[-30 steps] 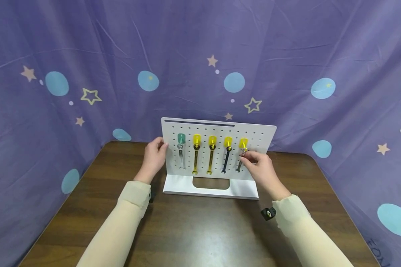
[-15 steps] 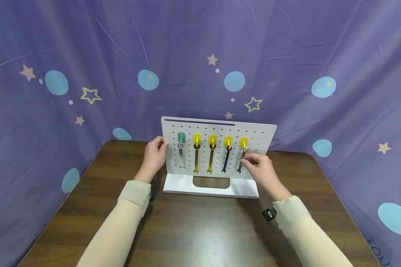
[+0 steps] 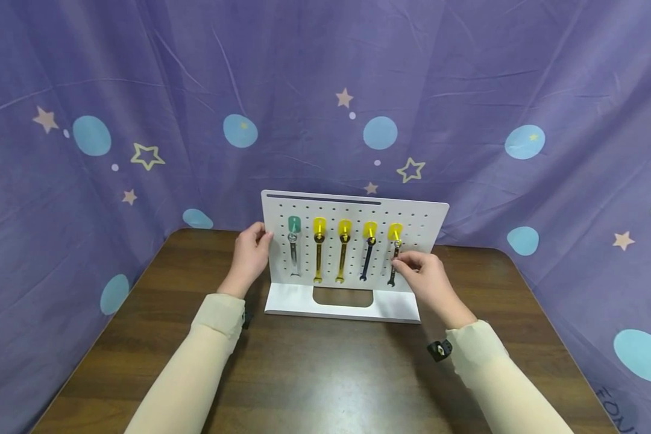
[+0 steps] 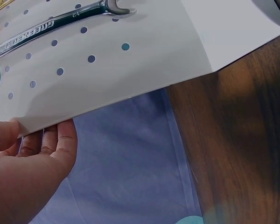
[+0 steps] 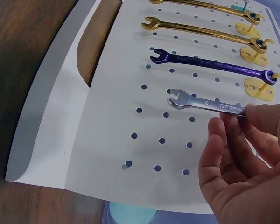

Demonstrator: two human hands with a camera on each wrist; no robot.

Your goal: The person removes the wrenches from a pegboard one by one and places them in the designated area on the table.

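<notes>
Silver wrench (image 5: 203, 103): small open-ended spanner, bright steel, lying flat against the board's face, rightmost of five, open jaw toward the base; right hand (image 3: 428, 278) pinches its shank.
White pegboard (image 3: 418, 226): upright perforated panel on a flat foot, standing on the tabletop (image 3: 325, 374); left hand (image 3: 249, 256) grips its left edge.

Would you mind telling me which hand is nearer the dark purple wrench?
Right. The right hand pinches the silver wrench beside the dark purple wrench; the left hand grips the white pegboard's far edge.
</notes>
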